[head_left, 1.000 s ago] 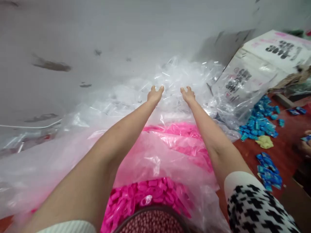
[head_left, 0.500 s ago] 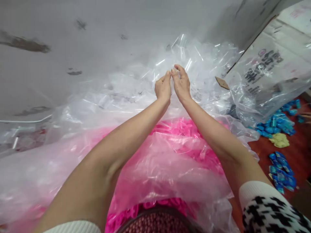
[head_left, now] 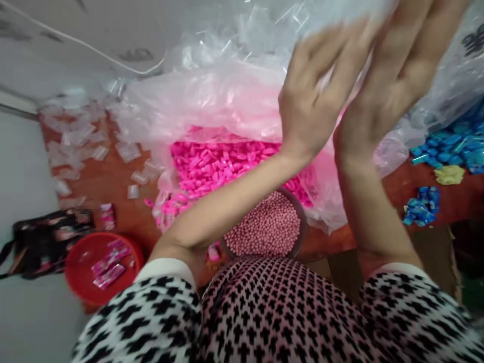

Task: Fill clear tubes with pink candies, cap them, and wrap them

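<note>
My left hand (head_left: 310, 106) is raised at the upper right, its fingers bent together toward a pale blur that I cannot make out. Close beside it is my right hand (head_left: 389, 85), smeared by motion, with its fingertips past the top edge. Below my hands lies a large translucent plastic bag (head_left: 227, 101), spread open over a heap of small bright pink plastic pieces (head_left: 215, 164). A round bowl (head_left: 302, 229) full of small pink beads (head_left: 264, 227) stands against my body, under my left forearm.
A red basin (head_left: 75, 272) with pink packets (head_left: 109, 269) stands at the lower left, beside a black patterned bag (head_left: 49, 239). Small clear packets (head_left: 128, 151) are scattered on the reddish surface. Blue packets (head_left: 454, 141) and a yellow crumpled piece (head_left: 449, 174) lie at the right.
My view has swung down and left, bringing in the bead bowl and red basin. Both hands have come nearer to me and now appear at the upper right, blurred.
</note>
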